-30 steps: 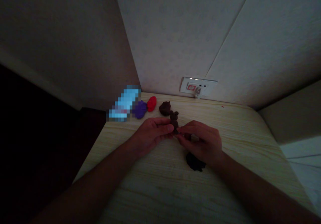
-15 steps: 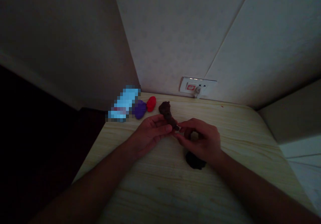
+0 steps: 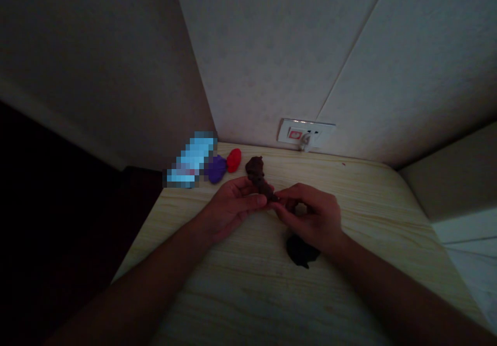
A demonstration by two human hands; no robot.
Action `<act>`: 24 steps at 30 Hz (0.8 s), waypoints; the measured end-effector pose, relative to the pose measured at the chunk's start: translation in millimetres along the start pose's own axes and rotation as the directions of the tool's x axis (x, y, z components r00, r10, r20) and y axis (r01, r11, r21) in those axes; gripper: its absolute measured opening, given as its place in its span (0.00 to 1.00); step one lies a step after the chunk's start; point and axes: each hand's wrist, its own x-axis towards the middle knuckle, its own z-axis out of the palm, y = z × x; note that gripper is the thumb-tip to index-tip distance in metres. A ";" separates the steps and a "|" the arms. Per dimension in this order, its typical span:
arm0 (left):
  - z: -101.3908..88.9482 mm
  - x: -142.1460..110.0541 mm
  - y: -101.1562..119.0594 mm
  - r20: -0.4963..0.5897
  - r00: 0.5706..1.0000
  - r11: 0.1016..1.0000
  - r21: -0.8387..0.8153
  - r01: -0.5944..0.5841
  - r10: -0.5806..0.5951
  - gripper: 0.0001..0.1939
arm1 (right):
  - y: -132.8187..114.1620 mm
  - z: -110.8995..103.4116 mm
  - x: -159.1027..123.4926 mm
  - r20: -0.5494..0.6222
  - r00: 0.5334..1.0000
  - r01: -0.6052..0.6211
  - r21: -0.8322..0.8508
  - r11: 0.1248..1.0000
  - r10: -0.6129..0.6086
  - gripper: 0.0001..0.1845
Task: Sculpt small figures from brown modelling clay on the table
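A lumpy brown piece of modelling clay (image 3: 255, 167), long with a thicker knob at its far end, rests across the fingers of my left hand (image 3: 235, 204). The left thumb presses on its near part. My right hand (image 3: 312, 212) pinches the clay's near tip between thumb and forefinger, so that tip is partly hidden. Below the right palm a flattened black lump (image 3: 301, 252), seemingly clay too, lies on the table, partly covered by the hand. Beyond my left hand are a purple lump (image 3: 216, 170) and a smaller red lump (image 3: 233, 160), touching or nearly so.
The light wooden table (image 3: 233, 299) stands against a wall. A pixelated, bright phone-like rectangle (image 3: 193, 161) lies at its left back edge. On the wall behind is a socket panel (image 3: 287, 131) with a plug (image 3: 305, 141) in it. A pale box-like side (image 3: 454, 175) borders the right.
My right fingers have closed from a slight gap into a pinch on the clay's near tip. More of the black lump's lower edge shows. My left hand stays almost still.
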 end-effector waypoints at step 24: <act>1.2 0.3 0.3 -0.010 1.000 1.000 -0.025 0.008 -0.008 0.14 | -1.4 1.1 1.1 -0.011 1.000 0.009 -0.029 1.000 -0.010 0.05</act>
